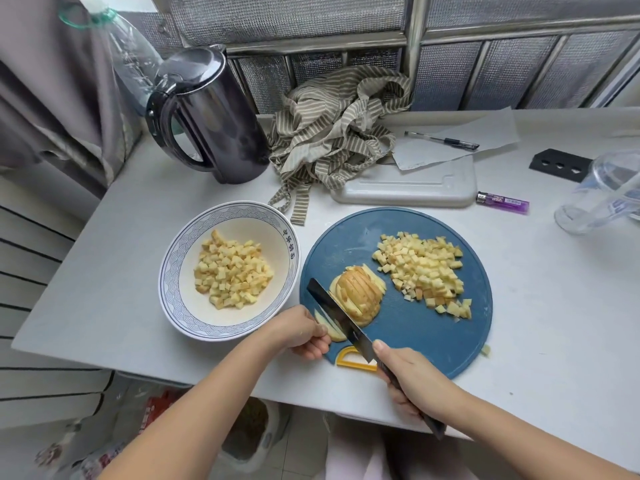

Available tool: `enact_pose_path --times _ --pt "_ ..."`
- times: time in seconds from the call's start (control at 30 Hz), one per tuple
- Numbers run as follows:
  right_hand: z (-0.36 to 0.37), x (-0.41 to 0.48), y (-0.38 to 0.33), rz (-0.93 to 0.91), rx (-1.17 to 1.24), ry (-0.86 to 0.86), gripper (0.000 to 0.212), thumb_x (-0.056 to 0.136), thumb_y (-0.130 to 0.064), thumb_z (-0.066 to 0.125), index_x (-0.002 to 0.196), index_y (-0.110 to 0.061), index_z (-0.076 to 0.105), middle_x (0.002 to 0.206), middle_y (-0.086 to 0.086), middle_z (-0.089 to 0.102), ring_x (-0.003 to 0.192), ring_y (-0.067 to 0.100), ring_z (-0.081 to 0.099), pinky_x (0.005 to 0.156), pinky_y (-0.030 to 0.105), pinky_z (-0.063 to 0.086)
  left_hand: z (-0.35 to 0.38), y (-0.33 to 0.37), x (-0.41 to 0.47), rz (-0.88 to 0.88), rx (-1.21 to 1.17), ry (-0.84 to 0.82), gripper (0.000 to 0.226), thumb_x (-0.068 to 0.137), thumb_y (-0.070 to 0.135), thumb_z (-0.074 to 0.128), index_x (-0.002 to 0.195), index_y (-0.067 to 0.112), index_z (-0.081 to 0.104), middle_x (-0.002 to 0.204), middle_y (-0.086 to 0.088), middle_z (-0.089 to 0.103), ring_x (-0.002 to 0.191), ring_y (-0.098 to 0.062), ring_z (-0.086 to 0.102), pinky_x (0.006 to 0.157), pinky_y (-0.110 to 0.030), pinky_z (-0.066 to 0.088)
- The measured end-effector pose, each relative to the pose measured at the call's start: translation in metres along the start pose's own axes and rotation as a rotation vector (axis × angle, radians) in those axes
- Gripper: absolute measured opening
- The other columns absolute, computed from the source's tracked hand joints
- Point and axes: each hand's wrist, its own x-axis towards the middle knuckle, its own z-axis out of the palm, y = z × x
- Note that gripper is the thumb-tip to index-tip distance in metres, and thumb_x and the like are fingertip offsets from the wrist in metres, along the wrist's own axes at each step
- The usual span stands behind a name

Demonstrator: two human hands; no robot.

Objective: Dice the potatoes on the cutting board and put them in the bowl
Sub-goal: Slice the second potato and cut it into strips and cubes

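Observation:
A round blue cutting board (415, 327) lies on the white table. On it sit a sliced potato half (360, 292) at the centre left and a pile of diced potato (426, 268) at the right. My right hand (412, 379) grips the handle of a black knife (332, 306), whose blade lies slanted beside the sliced half. My left hand (304, 332) pinches a few potato slices (329, 329) at the board's near left edge. The white bowl (173, 271) with a blue pattern, left of the board, holds diced potato (232, 271).
A black kettle (211, 119) stands at the back left, a striped cloth (332, 133) behind the board. A white lidded box (408, 188), a purple lighter (502, 202), a pen (443, 140) and a clear plastic jug (602, 195) lie to the right. The table's front edge runs under my wrists.

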Motion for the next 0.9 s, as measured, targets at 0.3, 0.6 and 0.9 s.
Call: enact_pose_path --times 0.3,0.6,0.9 --pt "-0.006 -0.008 0.003 -0.062 -0.022 -0.019 0.049 0.104 -0.046 0.031 0.065 -0.016 0.037 0.046 -0.005 0.032 0.037 0.010 0.027 0.039 0.022 0.025 -0.002 0.000 0.004 -0.004 0.039 -0.007 0.027 0.100 0.014 0.049 0.085 -0.001 0.067 0.063 -0.005 0.066 0.044 -0.009 0.057 0.049 -0.020 0.051" --pt "0.000 -0.006 0.009 -0.080 -0.142 0.050 0.052 0.104 -0.045 0.030 0.061 -0.019 0.039 0.042 -0.008 0.038 0.038 0.005 0.034 0.042 0.013 0.027 -0.002 -0.001 0.007 -0.001 0.053 0.007 0.028 0.098 0.015 0.051 0.079 0.002 0.067 0.061 -0.005 0.066 0.043 -0.010 0.056 0.049 -0.021 0.051" --pt "0.006 -0.001 -0.001 -0.068 -0.110 0.030 0.052 0.104 -0.046 0.029 0.061 -0.019 0.038 0.042 -0.007 0.037 0.036 0.006 0.034 0.042 0.019 0.028 -0.001 -0.002 0.008 -0.007 0.060 0.013 0.028 0.098 0.015 0.052 0.078 0.004 0.067 0.060 -0.004 0.066 0.044 -0.010 0.057 0.047 -0.020 0.050"
